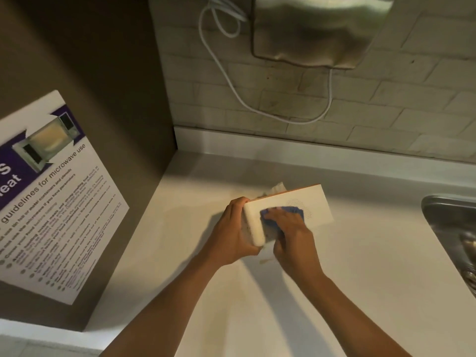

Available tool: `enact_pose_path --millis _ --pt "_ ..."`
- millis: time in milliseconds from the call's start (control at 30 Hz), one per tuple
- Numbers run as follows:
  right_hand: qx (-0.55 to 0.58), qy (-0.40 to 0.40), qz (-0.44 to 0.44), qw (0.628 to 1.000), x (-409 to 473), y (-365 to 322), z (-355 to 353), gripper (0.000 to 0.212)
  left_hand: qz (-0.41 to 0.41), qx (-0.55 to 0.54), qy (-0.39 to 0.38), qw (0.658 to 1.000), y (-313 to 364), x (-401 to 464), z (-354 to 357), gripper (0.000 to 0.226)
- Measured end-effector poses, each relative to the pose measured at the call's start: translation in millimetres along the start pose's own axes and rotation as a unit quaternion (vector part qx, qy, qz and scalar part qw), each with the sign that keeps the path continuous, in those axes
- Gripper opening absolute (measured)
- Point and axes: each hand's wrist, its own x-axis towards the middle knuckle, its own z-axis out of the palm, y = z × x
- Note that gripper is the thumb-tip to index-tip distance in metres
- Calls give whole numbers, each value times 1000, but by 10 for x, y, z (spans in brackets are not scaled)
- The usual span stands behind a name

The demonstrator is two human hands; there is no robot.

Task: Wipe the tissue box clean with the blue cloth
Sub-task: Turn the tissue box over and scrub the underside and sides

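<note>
A white tissue box (315,202) with an orange edge is tipped on its side on the pale counter (360,253), a tissue (278,188) poking out behind it. My left hand (233,231) grips the box's near left end and holds it steady. My right hand (292,233) presses a crumpled blue cloth (296,210) flat against the box's upward-facing side, near its left end. Most of the cloth is hidden under my fingers.
A steel sink (453,228) sits at the right edge of the counter. A brown cabinet side with a microwave-use poster (51,202) stands on the left. A tiled wall, a white cable (231,81) and a metal hand dryer (316,29) are behind.
</note>
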Motion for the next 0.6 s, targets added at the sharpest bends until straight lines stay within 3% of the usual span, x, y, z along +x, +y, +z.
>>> enact_pose_path --millis 67,100,200,300,467,600 --pt "33 35 85 995 177 -44 64 25 -8 2 2 1000 6 1 -8 111" --pt "63 27 109 992 228 -128 77 28 -15 -4 -1 1000 19 6 -17 109" --pt "18 -55 13 998 111 -329 138 48 -14 -19 -17 1000 46 14 -41 104" --pt "-3 -72 -24 997 -178 -192 124 51 -8 -9 -22 1000 1 11 -26 105" --pt "-3 -38 60 997 75 71 -141 46 -23 -8 4 1000 42 -15 -8 108" --pt "2 -60 48 997 130 -140 -39 46 -21 -20 10 1000 67 11 -24 105"
